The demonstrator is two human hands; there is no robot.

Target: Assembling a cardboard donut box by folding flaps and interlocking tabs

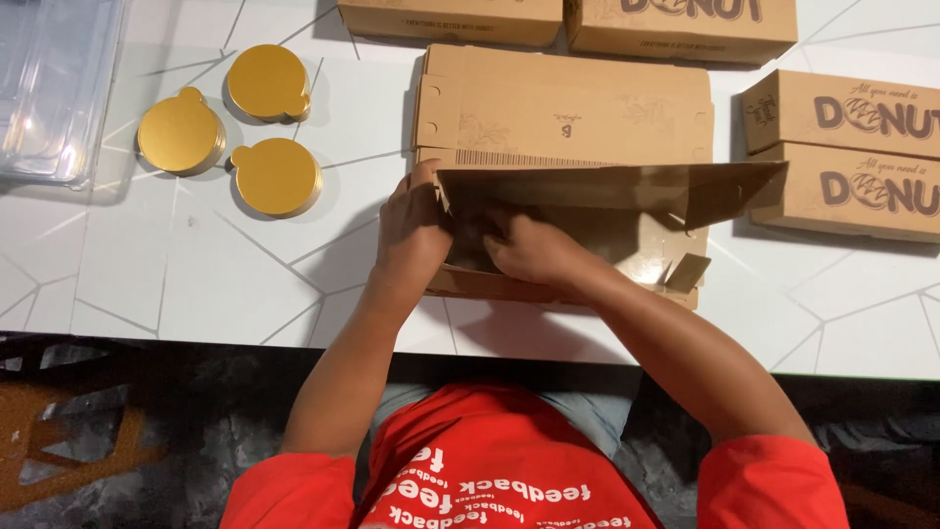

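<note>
**Head view: folding a flat box on the table**

Head camera, looking straight down. Half-formed brown box [578, 220] at centre of the white table [196, 284], long wall standing up and leaning toward 6 o'clock, casting shade over the inside. Flat box blank [563, 108] lying just beyond, at 12 o'clock, touching or nearly so.

Left hand [411, 230] at the box's 9 o'clock end, fingers curled and pinching the corner of the upright wall, thumb up on the edge. Right hand [534, 250] reaching inside under the wall, palm down, fingers pressed into the shaded floor; whether gripping a flap or only pushing, cannot tell. Both forearms coming in from 6 o'clock, converging, elbows spread wide.

Judged best done so: keep the corner pinched square, press the inner flap flat along its crease, avoid bending the long wall mid-span, tuck the loose tab [688, 272] at 3 o'clock afterwards.

Three gold discs [277, 176] at 10 o'clock, well apart. Clear tray [49, 88] at the far 10 o'clock edge. Finished boxes [842, 147] stacked at 2 o'clock.
</note>
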